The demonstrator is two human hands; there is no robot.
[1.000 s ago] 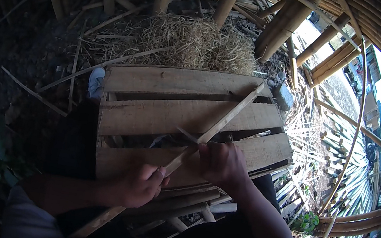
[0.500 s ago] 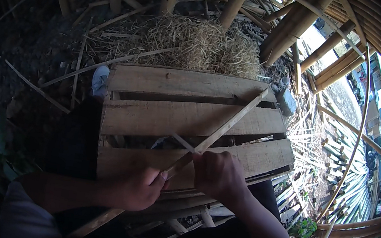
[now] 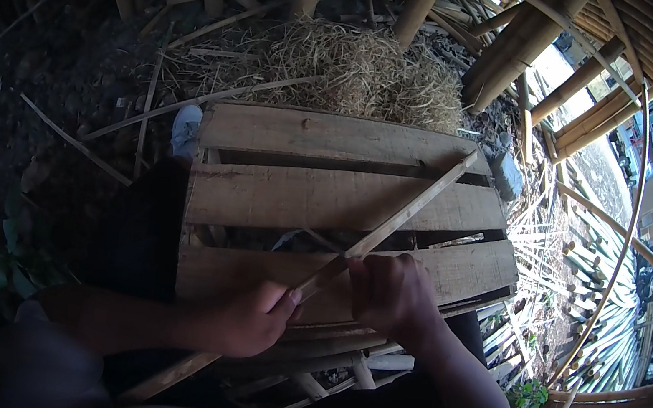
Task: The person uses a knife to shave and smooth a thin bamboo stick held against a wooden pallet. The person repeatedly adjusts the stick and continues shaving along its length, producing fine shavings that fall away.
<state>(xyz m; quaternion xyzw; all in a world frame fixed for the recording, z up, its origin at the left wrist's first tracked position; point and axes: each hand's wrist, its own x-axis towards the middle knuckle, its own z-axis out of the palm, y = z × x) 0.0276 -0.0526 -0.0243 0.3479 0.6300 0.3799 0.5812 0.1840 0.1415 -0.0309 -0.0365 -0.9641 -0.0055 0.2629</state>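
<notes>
- Since a second ago in the head view, the right hand (image 3: 393, 293) has come down the pale strip (image 3: 411, 205) toward the person, and now sits a little nearer to the left hand (image 3: 254, 324); against half a second ago, the gap between them looks about the same.
- Everything in view has drifted slightly rightward, crate and background alike, so the head seems to have turned rather than the crate having moved.
- Left hand: fingers wrapped closed around the strip, gripping it below the right hand.
- Right hand: curled tight against the strip, apparently on a thin blade-like piece (image 3: 325, 241) that juts out to its upper left; what lies inside the fist is hidden, and I cannot tell whether that piece is a blade or a shaving.
- Strip: slanting over the slatted wooden crate (image 3: 277, 197), its far end near the crate's upper right corner, its near end running down past the left hand toward the person.
- Judging by these small shifts, the handling is concentrated on the strip's middle stretch, with the left hand steadying it.
- Around the crate: a heap of straw-like shavings (image 3: 347, 64) beyond it, a grey block (image 3: 506, 176) just beside its right corner.
</notes>
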